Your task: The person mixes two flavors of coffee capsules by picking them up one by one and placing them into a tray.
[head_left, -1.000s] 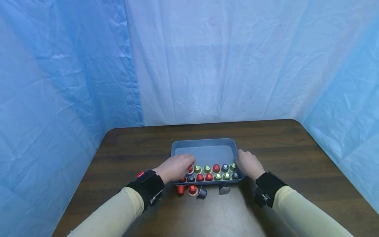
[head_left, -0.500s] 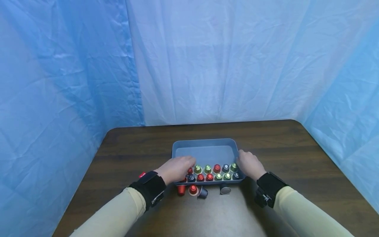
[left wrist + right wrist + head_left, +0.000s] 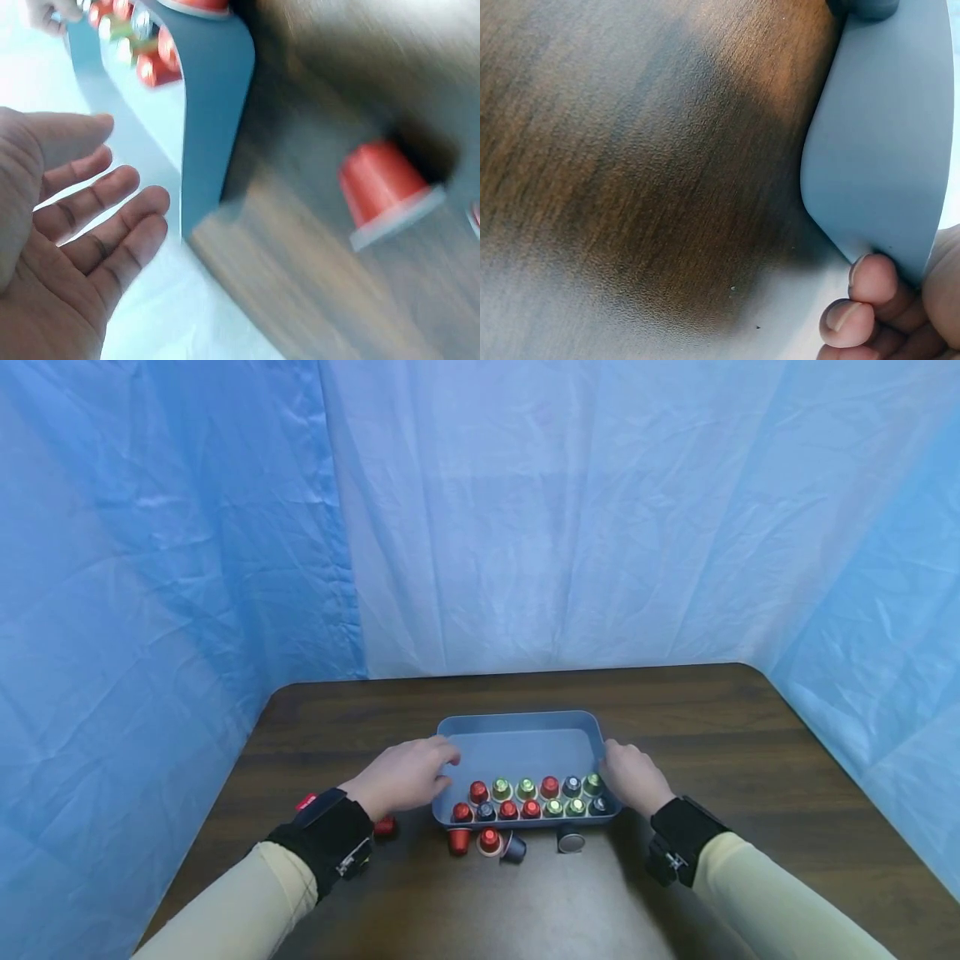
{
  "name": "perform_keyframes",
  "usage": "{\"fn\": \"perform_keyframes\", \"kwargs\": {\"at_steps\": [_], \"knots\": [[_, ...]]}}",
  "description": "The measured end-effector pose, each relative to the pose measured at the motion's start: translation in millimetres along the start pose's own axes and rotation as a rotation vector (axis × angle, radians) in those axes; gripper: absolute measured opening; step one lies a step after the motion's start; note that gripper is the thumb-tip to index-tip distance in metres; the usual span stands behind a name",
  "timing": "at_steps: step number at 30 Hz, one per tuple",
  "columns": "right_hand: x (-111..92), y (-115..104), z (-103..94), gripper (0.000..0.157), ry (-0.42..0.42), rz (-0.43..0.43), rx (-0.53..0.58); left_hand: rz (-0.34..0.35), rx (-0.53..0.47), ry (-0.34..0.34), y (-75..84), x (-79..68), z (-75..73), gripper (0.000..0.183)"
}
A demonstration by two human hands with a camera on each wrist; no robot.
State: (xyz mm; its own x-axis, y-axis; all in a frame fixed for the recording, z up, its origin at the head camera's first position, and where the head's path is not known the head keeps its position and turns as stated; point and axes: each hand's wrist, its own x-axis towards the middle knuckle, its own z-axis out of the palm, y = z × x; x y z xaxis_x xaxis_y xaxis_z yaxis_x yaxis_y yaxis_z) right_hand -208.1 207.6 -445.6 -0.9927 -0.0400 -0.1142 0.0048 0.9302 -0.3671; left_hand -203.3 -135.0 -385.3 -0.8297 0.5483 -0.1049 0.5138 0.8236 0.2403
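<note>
A blue-grey tray (image 3: 525,745) holds two rows of red, green and dark coffee capsules along its near side. At the tray's right side my right hand (image 3: 633,777) grips the wall; the right wrist view has curled fingers (image 3: 874,279) against its outside and the thumb side at the rim. My left hand (image 3: 405,772) hovers by the left wall, fingers spread and loosely bent, nothing between them. The back row's leftmost capsule is a red coffee capsule (image 3: 478,792). Below my left hand, a red coffee capsule (image 3: 379,180) lies on the table, partly hidden in the head view.
Just in front of the tray are a red capsule (image 3: 459,841), another red capsule (image 3: 489,841) standing base down, a dark capsule (image 3: 513,848) on its side, and a dark capsule (image 3: 570,839) with its lid facing me. Blue curtains (image 3: 562,527) surround the wooden table (image 3: 360,718).
My left hand has let go of the red coffee capsule in the back row and moved left, its fingers spreading. A red capsule on the table has come into view. My right hand keeps its place.
</note>
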Motion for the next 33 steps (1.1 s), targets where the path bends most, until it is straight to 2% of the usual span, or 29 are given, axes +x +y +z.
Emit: {"fn": "perform_keyframes", "kwargs": {"at_steps": [7, 15, 21, 33], "knots": [[0, -1, -0.4, 0.027, 0.003, -0.002, -0.005, -0.083, 0.041, 0.028, -28.7, -23.8, -11.6, 0.038], [-1, 0, -0.8, 0.03, 0.004, -0.008, -0.001, -0.11, 0.036, -0.029, -49.5, -46.5, -9.6, 0.043], [-1, 0, 0.0, 0.029, -0.007, -0.002, 0.007, -0.139, 0.036, -0.081, -53.5, -54.6, 1.1, 0.049], [-4, -1, -2.9, 0.027, 0.002, -0.034, 0.003, -0.114, 0.083, -0.162, -51.2, -54.9, 23.0, 0.044]]}}
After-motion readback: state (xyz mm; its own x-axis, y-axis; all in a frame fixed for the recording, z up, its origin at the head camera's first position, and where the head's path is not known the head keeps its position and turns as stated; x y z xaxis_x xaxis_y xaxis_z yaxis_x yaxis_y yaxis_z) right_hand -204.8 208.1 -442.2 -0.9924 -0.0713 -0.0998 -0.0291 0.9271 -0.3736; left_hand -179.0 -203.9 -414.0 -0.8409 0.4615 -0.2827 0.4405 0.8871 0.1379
